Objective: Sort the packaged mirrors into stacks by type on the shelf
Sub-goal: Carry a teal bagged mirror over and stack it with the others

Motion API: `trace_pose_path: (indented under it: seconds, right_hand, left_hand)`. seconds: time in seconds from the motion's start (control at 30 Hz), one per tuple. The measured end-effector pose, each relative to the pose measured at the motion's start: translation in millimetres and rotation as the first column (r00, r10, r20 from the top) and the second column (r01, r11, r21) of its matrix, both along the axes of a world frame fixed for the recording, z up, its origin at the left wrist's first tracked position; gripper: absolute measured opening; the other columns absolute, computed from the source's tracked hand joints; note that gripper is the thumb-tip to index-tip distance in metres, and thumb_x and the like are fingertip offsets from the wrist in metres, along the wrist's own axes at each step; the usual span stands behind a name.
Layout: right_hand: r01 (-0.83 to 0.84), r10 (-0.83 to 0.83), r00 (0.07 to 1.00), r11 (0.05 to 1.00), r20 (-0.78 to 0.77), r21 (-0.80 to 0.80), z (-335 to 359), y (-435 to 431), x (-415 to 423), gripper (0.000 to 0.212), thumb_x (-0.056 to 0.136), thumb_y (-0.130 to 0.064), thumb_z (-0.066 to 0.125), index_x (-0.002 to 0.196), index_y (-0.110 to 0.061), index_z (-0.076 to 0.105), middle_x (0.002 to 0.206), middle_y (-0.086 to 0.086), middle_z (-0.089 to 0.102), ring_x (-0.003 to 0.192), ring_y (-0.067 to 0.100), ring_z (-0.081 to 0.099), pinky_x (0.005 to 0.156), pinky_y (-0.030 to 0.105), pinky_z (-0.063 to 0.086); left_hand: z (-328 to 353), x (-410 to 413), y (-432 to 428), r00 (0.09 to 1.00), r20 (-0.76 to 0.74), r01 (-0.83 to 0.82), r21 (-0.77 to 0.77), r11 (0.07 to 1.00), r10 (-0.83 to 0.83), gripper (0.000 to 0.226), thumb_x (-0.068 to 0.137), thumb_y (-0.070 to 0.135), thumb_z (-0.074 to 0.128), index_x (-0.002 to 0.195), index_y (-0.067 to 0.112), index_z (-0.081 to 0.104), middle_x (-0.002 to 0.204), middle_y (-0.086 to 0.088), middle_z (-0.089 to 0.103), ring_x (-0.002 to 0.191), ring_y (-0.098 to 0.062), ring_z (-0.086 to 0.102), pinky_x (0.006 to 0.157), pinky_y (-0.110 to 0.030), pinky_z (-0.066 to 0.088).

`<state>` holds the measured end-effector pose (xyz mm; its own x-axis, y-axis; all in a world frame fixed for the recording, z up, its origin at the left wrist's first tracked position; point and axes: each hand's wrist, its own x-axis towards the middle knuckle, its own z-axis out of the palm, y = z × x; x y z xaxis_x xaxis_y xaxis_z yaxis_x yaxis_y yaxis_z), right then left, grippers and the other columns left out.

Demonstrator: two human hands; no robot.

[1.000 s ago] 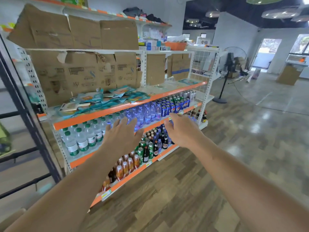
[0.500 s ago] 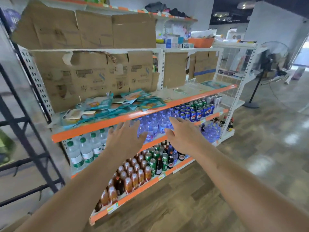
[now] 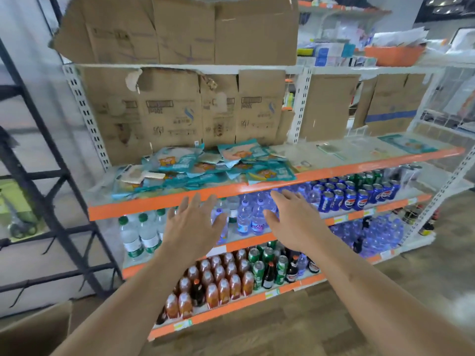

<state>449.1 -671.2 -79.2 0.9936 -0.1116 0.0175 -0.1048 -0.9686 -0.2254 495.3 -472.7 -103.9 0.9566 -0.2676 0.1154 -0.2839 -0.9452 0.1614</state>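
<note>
A loose heap of teal packaged mirrors (image 3: 205,165) lies on the orange-edged shelf (image 3: 334,169), left of its middle. A pale wooden-handled mirror pack (image 3: 138,174) rests at the heap's left end. Further right on the same shelf lie a clear green-handled pack (image 3: 330,150) and a flat teal pack (image 3: 406,143). My left hand (image 3: 191,224) and my right hand (image 3: 293,219) reach forward just below the shelf's front edge, fingers straight and spread, holding nothing.
Flattened cardboard (image 3: 180,109) lines the back of the shelves. Below are water bottles (image 3: 138,232), blue cans (image 3: 357,195), and juice bottles (image 3: 218,281). A black metal rack (image 3: 46,176) stands to the left. A cardboard box (image 3: 36,330) sits at the bottom left.
The view has moved closer to the shelf and turned left. Both hands have risen toward the orange shelf edge, still spread and empty.
</note>
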Motion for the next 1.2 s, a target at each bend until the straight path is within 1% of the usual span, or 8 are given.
trace_pose_path:
  seconds: [0.27, 0.37, 0.57, 0.73, 0.87, 0.97, 1.1, 1.2]
  right_hand:
    - [-0.034, 0.034, 0.999, 0.999, 0.024, 0.016, -12.4, 1.1, 112.9, 0.054, 0.098, -0.041, 0.036, 0.145, -0.015, 0.027, 0.151, 0.006, 0.029, 0.142, 0.032, 0.019, 0.109, 0.054, 0.029]
    - [-0.013, 0.013, 0.999, 1.000, 0.045, 0.012, -10.4, 3.8, 159.5, 0.053, 0.097, -0.040, 0.038, 0.142, -0.014, 0.032, 0.147, 0.009, 0.036, 0.138, 0.033, 0.027, 0.106, 0.052, 0.033]
    - [-0.069, 0.057, 0.996, 0.984, 0.073, 0.164, -24.5, 28.4, 226.7, 0.053, 0.097, -0.040, 0.040, 0.142, -0.012, 0.035, 0.142, 0.008, 0.043, 0.128, 0.028, 0.041, 0.102, 0.044, 0.038]
    - [-0.066, 0.058, 0.997, 0.970, 0.042, 0.232, -45.5, 34.6, 262.2, 0.055, 0.098, -0.041, 0.039, 0.144, -0.012, 0.031, 0.146, 0.006, 0.039, 0.134, 0.024, 0.034, 0.107, 0.044, 0.034]
    - [-0.072, 0.062, 0.997, 0.962, 0.046, 0.262, -57.0, 27.1, 290.3, 0.055, 0.096, -0.043, 0.038, 0.144, -0.017, 0.031, 0.146, 0.004, 0.038, 0.137, 0.027, 0.029, 0.107, 0.051, 0.033]
    - [-0.100, 0.081, 0.993, 0.967, 0.092, 0.234, -60.0, 12.4, 313.7, 0.055, 0.095, -0.043, 0.040, 0.143, -0.019, 0.030, 0.146, 0.003, 0.037, 0.138, 0.028, 0.027, 0.106, 0.053, 0.033]
    - [-0.102, 0.083, 0.990, 0.979, 0.112, 0.175, -56.8, -22.3, 345.1, 0.048, 0.095, -0.040, 0.041, 0.137, -0.017, 0.037, 0.140, 0.004, 0.040, 0.134, 0.029, 0.029, 0.104, 0.052, 0.034]
    - [-0.080, 0.071, 0.995, 0.987, 0.072, 0.136, -53.8, -52.2, 368.1, 0.052, 0.097, -0.042, 0.036, 0.143, -0.018, 0.030, 0.149, 0.005, 0.031, 0.142, 0.033, 0.017, 0.111, 0.056, 0.024]
  left_hand:
    - [-16.6, 100.1, 0.0, 0.998, -0.052, -0.033, -0.014, 0.999, 0.032, 0.062, 0.095, 0.059, 0.021, 0.150, 0.031, 0.013, 0.159, -0.004, 0.015, 0.146, -0.025, 0.012, 0.117, -0.049, 0.016]
    - [-19.0, 142.9, 4.5, 0.995, -0.089, -0.039, -0.005, 0.999, 0.038, 0.064, 0.095, 0.059, 0.021, 0.151, 0.029, 0.013, 0.159, -0.004, 0.014, 0.146, -0.026, 0.012, 0.116, -0.049, 0.017]
    - [-28.5, 205.5, 21.3, 0.995, -0.078, -0.067, -0.045, 0.997, 0.063, 0.063, 0.095, 0.059, 0.022, 0.150, 0.030, 0.013, 0.156, -0.005, 0.022, 0.143, -0.025, 0.017, 0.114, -0.048, 0.022]
    - [-37.4, 238.1, 21.9, 0.986, -0.140, -0.096, -0.057, 0.994, 0.087, 0.063, 0.094, 0.060, 0.020, 0.150, 0.032, 0.010, 0.159, -0.006, 0.014, 0.146, -0.026, 0.009, 0.117, -0.049, 0.016]
    - [-43.1, 261.5, 15.9, 0.982, -0.148, -0.121, -0.022, 0.992, 0.116, 0.063, 0.095, 0.059, 0.020, 0.150, 0.031, 0.012, 0.159, -0.007, 0.011, 0.147, -0.028, 0.005, 0.118, -0.048, 0.012]
    - [-45.3, 280.9, 6.2, 0.979, -0.135, -0.155, -0.014, 0.988, 0.152, 0.063, 0.095, 0.059, 0.021, 0.150, 0.031, 0.013, 0.159, -0.005, 0.013, 0.147, -0.027, 0.007, 0.118, -0.048, 0.014]
    - [-42.6, 308.3, -22.1, 0.973, -0.125, -0.198, -0.005, 0.980, 0.196, 0.063, 0.095, 0.059, 0.020, 0.150, 0.030, 0.013, 0.158, -0.006, 0.015, 0.146, -0.028, 0.009, 0.118, -0.049, 0.013]
    - [-41.1, 330.8, -43.8, 0.970, -0.106, -0.218, 0.032, 0.975, 0.220, 0.063, 0.095, 0.058, 0.020, 0.150, 0.030, 0.010, 0.159, -0.006, 0.013, 0.146, -0.029, 0.010, 0.118, -0.050, 0.013]
